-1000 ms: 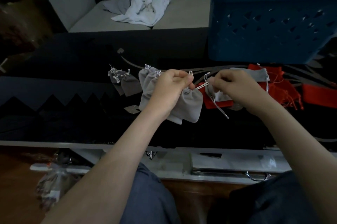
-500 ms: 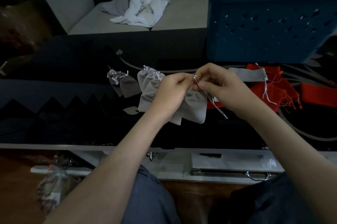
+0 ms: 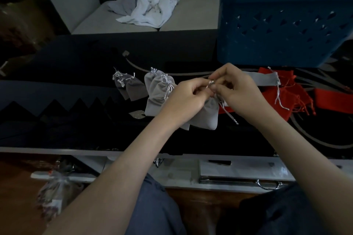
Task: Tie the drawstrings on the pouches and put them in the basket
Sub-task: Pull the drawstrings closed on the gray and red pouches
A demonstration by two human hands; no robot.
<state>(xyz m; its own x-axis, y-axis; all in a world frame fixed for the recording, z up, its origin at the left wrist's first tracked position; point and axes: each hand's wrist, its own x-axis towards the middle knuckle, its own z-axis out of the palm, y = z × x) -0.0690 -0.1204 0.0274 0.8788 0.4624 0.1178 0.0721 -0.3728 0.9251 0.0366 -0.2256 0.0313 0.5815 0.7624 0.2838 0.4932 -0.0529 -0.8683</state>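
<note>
Left hand point(image 3: 188, 97) and right hand point(image 3: 236, 91), both curled, pinch the drawstring point(image 3: 211, 82) of a grey pouch point(image 3: 206, 116) at centre. The drawstring, seemingly not yet knotted in the dim light, could slip free if either pinch eases; the basket point(image 3: 286, 24) waits at one o'clock.

sofa point(image 3: 191, 13) pale (dim light) | table point(image 3: 76, 74) black | floor point(image 3: 17, 192) wooden

The grey pouch point(image 3: 207, 114) you hold is soft, matt cloth, its cord point(image 3: 229, 113) thin and woven. Your blue basket point(image 3: 277, 34) is smooth moulded plastic. The worktop point(image 3: 76, 66) shows glossy black, and the red pouches point(image 3: 298, 97) are matt cloth with frayed threads.
</note>
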